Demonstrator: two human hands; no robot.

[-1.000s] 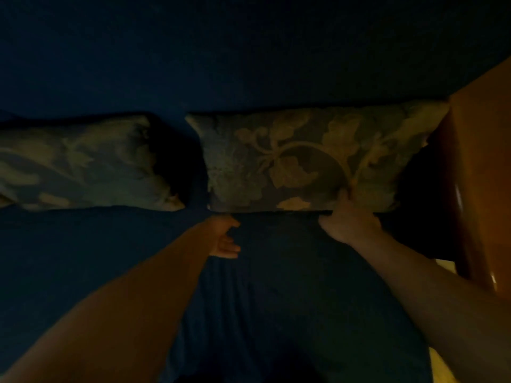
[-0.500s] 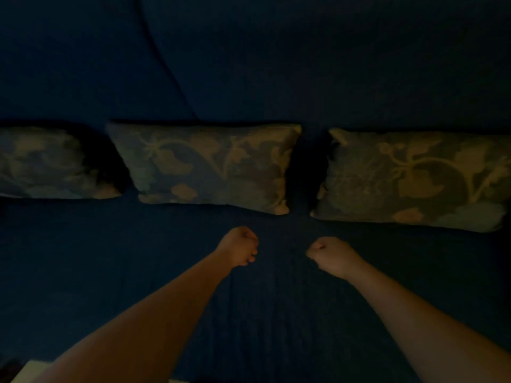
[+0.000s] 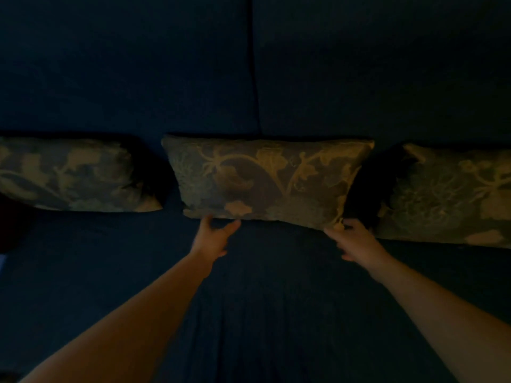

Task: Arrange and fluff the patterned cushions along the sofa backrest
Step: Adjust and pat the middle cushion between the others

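Three floral patterned cushions lean in a row against the dark blue sofa backrest (image 3: 359, 78). The middle cushion (image 3: 265, 181) is right in front of me. My left hand (image 3: 214, 237) is spread open with its fingertips touching the cushion's lower left edge. My right hand (image 3: 352, 240) touches the cushion's lower right corner; whether it pinches the fabric is unclear in the dim light. The left cushion (image 3: 74, 175) and the right cushion (image 3: 448, 194) lie untouched, each a gap away from the middle one.
The dark blue sofa seat (image 3: 262, 313) stretches under my forearms. A vertical seam (image 3: 254, 64) splits the backrest above the middle cushion. The scene is very dim.
The view shifted left along the sofa, so the middle cushion is now centred. Both hands were fists over the seat half a second ago; they have reached forward and opened at that cushion's lower edge.
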